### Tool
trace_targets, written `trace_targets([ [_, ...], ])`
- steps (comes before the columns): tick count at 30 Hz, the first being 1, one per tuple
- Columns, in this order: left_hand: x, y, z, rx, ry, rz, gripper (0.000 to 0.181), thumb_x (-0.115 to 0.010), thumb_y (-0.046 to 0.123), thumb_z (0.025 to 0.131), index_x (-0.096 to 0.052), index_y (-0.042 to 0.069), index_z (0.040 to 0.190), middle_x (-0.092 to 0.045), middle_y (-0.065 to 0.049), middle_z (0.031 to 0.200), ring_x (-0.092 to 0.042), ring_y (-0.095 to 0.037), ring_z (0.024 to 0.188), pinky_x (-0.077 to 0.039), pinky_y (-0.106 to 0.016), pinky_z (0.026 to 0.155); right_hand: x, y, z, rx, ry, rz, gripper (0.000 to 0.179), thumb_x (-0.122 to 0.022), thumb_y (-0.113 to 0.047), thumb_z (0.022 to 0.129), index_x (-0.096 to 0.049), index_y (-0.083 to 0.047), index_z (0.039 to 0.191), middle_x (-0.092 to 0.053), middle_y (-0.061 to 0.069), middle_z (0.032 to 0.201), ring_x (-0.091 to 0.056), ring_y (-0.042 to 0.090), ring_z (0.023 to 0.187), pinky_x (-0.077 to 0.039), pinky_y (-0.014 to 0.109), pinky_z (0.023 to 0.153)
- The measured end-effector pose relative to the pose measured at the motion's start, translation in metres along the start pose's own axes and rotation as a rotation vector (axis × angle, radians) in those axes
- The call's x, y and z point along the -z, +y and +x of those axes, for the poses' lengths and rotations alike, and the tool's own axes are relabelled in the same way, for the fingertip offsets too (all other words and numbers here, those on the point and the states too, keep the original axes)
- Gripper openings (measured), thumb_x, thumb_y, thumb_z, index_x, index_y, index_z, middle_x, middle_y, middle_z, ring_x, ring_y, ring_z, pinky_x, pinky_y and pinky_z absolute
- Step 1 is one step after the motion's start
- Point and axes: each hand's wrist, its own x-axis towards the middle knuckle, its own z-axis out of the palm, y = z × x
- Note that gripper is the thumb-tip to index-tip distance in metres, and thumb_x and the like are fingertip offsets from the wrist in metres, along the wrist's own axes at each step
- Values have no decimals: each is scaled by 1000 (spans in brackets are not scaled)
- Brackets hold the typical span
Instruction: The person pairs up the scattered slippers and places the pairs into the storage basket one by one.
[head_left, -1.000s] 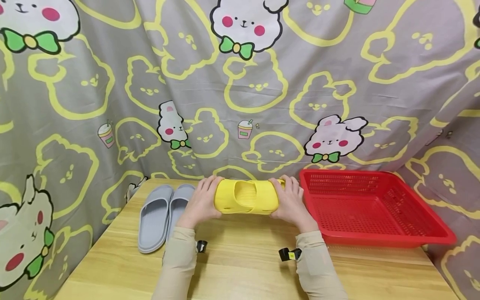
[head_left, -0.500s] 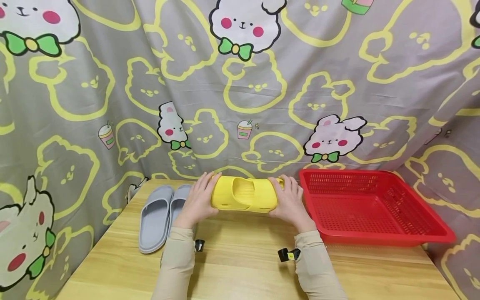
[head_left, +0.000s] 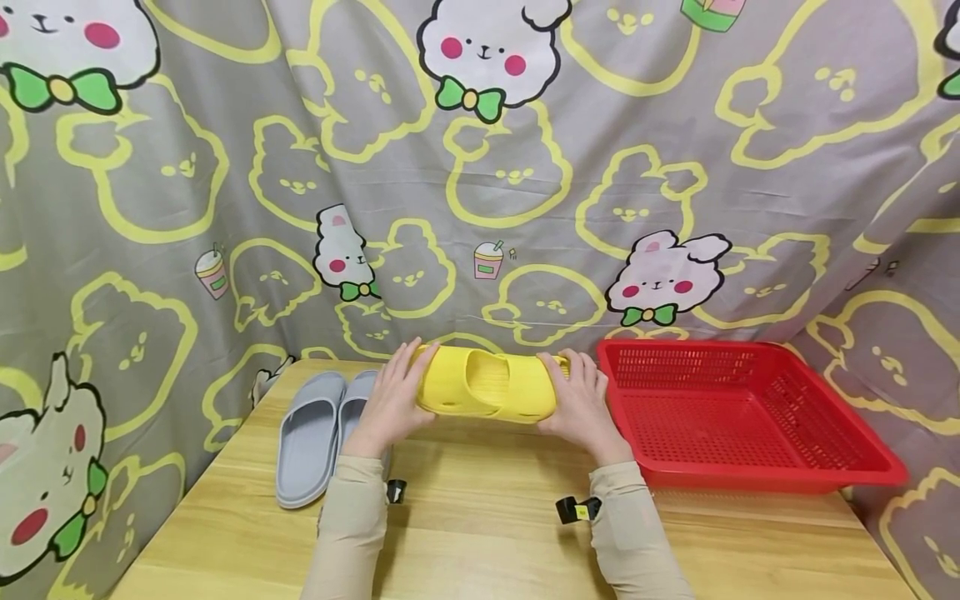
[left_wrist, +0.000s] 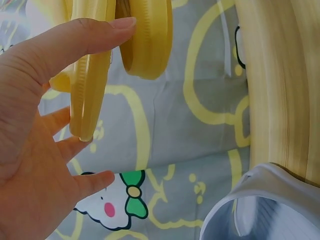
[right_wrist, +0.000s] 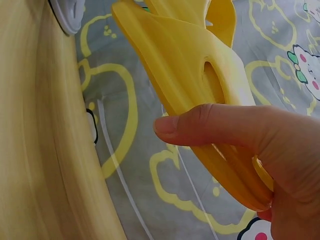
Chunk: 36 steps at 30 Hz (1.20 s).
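Observation:
A pair of yellow slippers [head_left: 450,379] is held up above the table, lying crosswise between the two hands. My left hand [head_left: 390,396] grips the left one, its thumb laid over the sole edge and its fingers on the far side. My right hand [head_left: 581,400] holds the right one, thumb across its side in the right wrist view. Left of the hands, a pair of grey slippers [head_left: 306,442] stands on the table, the right one partly hidden behind my left hand. In the left wrist view one grey slipper [left_wrist: 285,195] shows at the lower right.
A red plastic basket [head_left: 750,475] with perforated walls stands on the right side of the wooden table [head_left: 480,533], close beside my right hand. A grey curtain [head_left: 540,192] with cartoon prints hangs behind the table and along both sides. Black camera mounts sit at both wrists.
My left hand has risen a little and shifted slightly left, lifting the left end of the yellow slippers. The right hand has hardly moved. Grey slippers and basket stay in place.

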Motion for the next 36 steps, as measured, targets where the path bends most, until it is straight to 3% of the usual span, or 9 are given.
trace_targets([
  [19,14,-6,-4,33,-2,-16,103,-87,33,70,-27,27,153,-28,-7,160,-21,-37,149,-21,-67,114,12,0,0,-24,20,-16,102,-90,-26,53,-39,-22,141,-31,19,138,-20,40,133,-22,59,99],
  [28,16,-8,-4,0,57,-44,97,-87,31,71,-33,26,152,-38,-8,155,-30,-37,145,-25,-64,113,15,0,0,-24,14,-20,101,-90,-24,54,-38,-22,141,-30,19,138,-19,40,134,-22,59,99],
  [36,14,-8,-4,-71,143,-45,94,-88,33,69,-39,21,149,-45,-13,149,-42,-39,136,-33,-60,111,27,-2,1,-11,20,-30,105,-94,-26,53,-38,-19,141,-30,20,139,-19,39,133,-22,61,99],
])
